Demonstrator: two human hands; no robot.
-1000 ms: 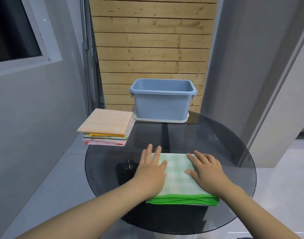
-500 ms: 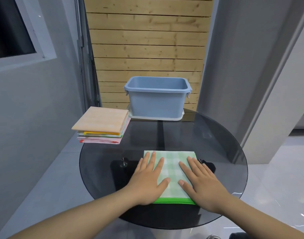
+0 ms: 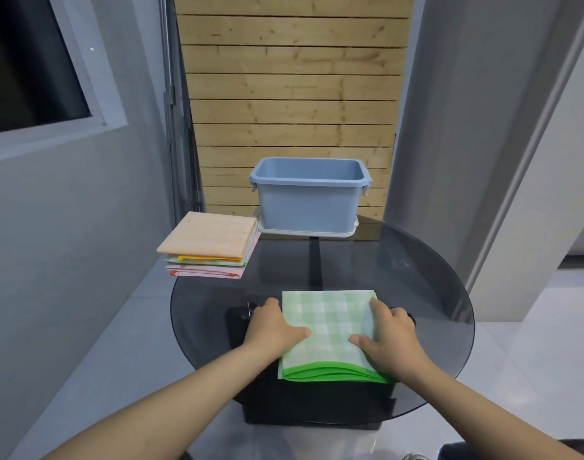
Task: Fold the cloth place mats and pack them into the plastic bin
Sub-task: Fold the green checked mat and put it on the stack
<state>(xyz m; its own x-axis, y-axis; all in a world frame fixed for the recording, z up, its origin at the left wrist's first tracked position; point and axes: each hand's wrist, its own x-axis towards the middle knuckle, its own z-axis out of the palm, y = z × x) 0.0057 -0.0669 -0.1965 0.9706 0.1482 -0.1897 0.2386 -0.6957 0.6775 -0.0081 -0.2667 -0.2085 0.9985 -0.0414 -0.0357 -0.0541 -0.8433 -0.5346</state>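
Observation:
A folded green checked place mat [image 3: 328, 322] lies on the round dark glass table [image 3: 426, 293], near its front. My left hand [image 3: 274, 328] grips the mat's left edge, thumb on top and fingers curled at the side. My right hand [image 3: 391, 336] holds the right edge the same way. At the table's far edge stands the blue plastic bin [image 3: 308, 202], with nothing visible inside; it rests on a white lid. A stack of folded place mats [image 3: 211, 249], peach on top, sits at the far left.
A wooden slat wall [image 3: 293, 94] rises behind the bin. Grey walls close in on both sides, with a window [image 3: 28, 61] at the upper left. The table's dark base shows through the glass under the mat.
Both hands have slid from lying flat on top of the green mat out to its left and right edges and now grip them. The camera view has shifted a little.

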